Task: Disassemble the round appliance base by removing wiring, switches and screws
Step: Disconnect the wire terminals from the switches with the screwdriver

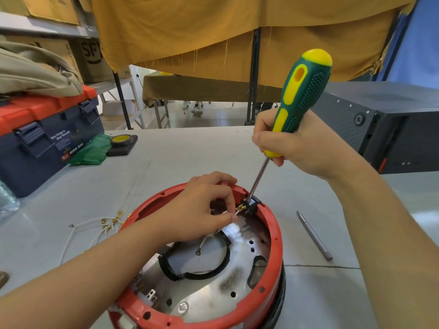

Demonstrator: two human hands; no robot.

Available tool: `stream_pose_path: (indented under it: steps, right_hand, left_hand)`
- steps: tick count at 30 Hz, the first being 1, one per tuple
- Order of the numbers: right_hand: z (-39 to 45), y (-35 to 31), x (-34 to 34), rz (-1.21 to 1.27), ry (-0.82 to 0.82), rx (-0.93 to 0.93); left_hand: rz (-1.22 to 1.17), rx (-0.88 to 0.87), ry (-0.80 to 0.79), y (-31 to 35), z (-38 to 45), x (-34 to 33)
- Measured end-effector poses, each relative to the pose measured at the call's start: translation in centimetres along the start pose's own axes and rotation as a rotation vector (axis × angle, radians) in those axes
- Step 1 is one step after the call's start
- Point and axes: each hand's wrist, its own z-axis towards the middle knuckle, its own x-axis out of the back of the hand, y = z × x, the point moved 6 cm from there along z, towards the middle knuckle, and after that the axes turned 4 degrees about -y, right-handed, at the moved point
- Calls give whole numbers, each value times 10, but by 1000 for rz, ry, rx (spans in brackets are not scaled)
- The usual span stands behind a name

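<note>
The round appliance base (273,236) has a red rim and a silver metal floor, and sits upside-down on the table in front of me. A black switch block (252,205) with brass terminals is mounted at the far rim. My left hand (199,210) reaches inside and pinches a white wire (209,238) at those terminals; the wire's ring-lug end hangs free. My right hand (299,148) grips a green and yellow screwdriver (301,91), its tip down on the switch block.
A bundle of loose white wires (99,227) with brass connectors lies left of the base. A spare metal bit (314,236) lies to the right. A navy and red toolbox (42,138), tape roll (122,140) and black case (384,124) stand further back.
</note>
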Motion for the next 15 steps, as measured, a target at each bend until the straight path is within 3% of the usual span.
stream_pose_path:
  steps: [15]
  right_hand:
    - [-9, -12, -6, -62, -19, 14]
  left_hand:
    - [7, 8, -4, 0, -1, -1]
